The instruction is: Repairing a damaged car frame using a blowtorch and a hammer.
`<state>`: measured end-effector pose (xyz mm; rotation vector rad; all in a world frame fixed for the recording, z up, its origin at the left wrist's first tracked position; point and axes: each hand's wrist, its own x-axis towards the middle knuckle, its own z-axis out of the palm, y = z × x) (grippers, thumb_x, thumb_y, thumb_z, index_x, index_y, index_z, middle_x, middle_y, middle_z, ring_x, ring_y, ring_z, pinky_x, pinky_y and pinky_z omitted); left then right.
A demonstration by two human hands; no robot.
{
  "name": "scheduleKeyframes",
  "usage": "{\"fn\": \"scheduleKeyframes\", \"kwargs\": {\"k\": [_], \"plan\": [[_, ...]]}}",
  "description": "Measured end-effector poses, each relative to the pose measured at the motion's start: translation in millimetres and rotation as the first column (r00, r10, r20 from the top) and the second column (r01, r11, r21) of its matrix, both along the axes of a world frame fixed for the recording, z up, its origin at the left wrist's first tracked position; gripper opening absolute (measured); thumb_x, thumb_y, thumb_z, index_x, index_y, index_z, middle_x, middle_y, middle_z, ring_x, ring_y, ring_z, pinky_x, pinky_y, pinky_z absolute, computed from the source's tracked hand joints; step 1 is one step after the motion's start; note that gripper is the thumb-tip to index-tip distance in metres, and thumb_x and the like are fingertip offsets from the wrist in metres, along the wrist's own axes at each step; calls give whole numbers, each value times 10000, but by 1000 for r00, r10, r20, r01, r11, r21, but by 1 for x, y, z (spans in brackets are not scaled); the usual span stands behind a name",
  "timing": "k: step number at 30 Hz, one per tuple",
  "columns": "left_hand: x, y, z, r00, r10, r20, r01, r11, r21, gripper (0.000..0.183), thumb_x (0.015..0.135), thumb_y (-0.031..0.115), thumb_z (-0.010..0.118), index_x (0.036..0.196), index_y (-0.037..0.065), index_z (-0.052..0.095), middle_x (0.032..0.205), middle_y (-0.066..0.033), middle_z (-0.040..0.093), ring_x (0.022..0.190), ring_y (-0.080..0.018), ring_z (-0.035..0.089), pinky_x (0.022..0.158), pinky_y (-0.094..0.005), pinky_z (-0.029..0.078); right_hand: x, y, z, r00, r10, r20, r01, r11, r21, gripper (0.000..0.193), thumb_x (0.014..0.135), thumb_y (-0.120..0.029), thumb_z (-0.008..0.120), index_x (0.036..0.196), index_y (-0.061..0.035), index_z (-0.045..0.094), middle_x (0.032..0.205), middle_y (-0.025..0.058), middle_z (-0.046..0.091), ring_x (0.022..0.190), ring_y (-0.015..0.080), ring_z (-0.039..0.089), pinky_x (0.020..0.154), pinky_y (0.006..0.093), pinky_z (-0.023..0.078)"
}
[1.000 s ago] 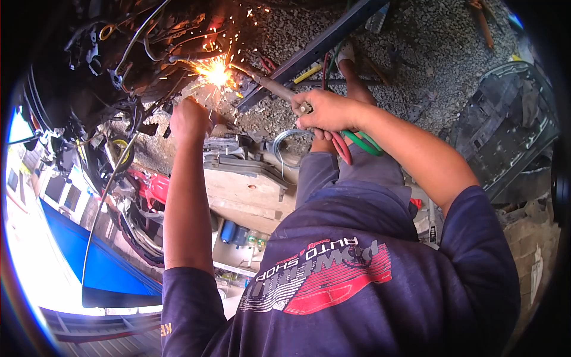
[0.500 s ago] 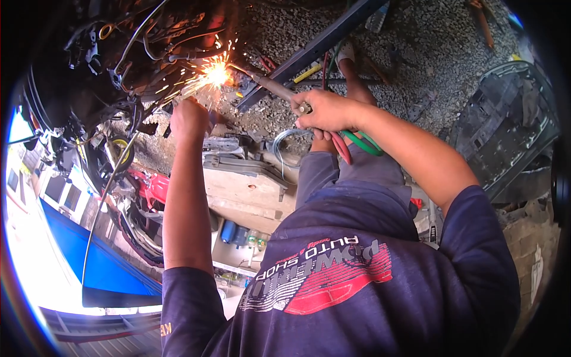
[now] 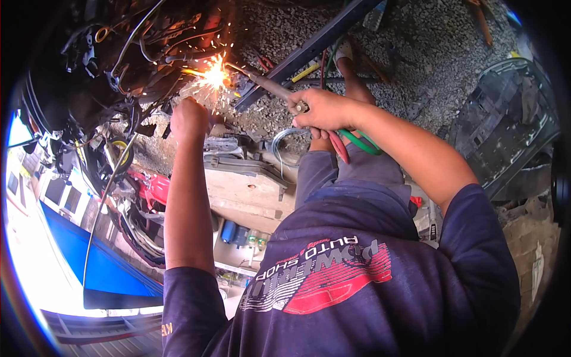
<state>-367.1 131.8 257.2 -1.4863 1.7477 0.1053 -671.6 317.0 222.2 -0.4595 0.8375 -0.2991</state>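
My right hand (image 3: 326, 110) is wrapped round the handle of a metal gas torch (image 3: 272, 87), close to its brass valve knob. A red hose (image 3: 339, 149) and a green hose (image 3: 364, 143) run from its back end, below the hand. The torch tip points left into a bright burst of sparks (image 3: 215, 77) beside dark vehicle parts and wiring (image 3: 157, 56). My left hand (image 3: 190, 121) is closed just below the sparks. Its fingers are turned away, so whatever they grip is hidden. Glare covers the spot being heated.
A dark metal beam (image 3: 309, 50) lies slantwise across the gravel (image 3: 428, 35) beyond the torch. At right leans a dark grey plastic panel (image 3: 502, 119). A red part (image 3: 153, 186), a blue panel (image 3: 113, 256) and several bottles (image 3: 244, 236) are at lower left.
The spray of sparks to the left has shrunk, with more now falling downward. The torch and my right hand have shifted slightly left. My left hand stays nearly in place.
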Motion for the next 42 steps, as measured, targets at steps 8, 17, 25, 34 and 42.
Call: {"fn": "scheduleKeyframes", "kwargs": {"k": [8,17,25,34,42], "plan": [[-6,-3,3,999,22,38,-23,999,38,315,1003,250,540,1069,93,804,1112,-259,774,1053,-458,747,921,-555,595,0,2,-3,1000,4,8,-4,1000,9,328,1027,-174,707,1297,-44,573,678,113,686,514,177,664,458,331,525],[-14,-2,11,996,61,61,-60,998,-16,324,1022,257,538,1119,99,804,1153,-229,785,1111,-432,750,946,-522,603,1,0,-2,1000,24,8,-24,1000,-10,458,1021,-176,698,1427,-28,544,684,114,693,524,185,681,472,333,546],[-3,7,20,1000,3,-15,-4,1000,-31,296,1002,284,598,1125,115,809,1088,-222,791,1038,-435,755,910,-539,595,-22,9,20,1000,11,-7,-11,999,51,270,1026,-170,697,1233,-56,566,707,93,687,525,174,675,469,328,543],[-2,22,38,996,82,-27,-82,996,-16,310,953,260,601,1120,106,813,1123,-233,786,1085,-444,750,938,-532,594,-30,16,32,1000,23,-20,-22,999,46,163,1060,-124,649,1173,-66,545,653,73,656,496,151,659,442,294,520],[-17,28,42,986,166,0,-166,986,20,329,970,301,625,1171,106,799,1139,-226,788,1130,-437,741,974,-537,584,-31,21,32,999,27,-20,-26,999,20,139,1046,-119,656,1109,-64,546,663,67,654,502,144,656,436,300,528]]}}
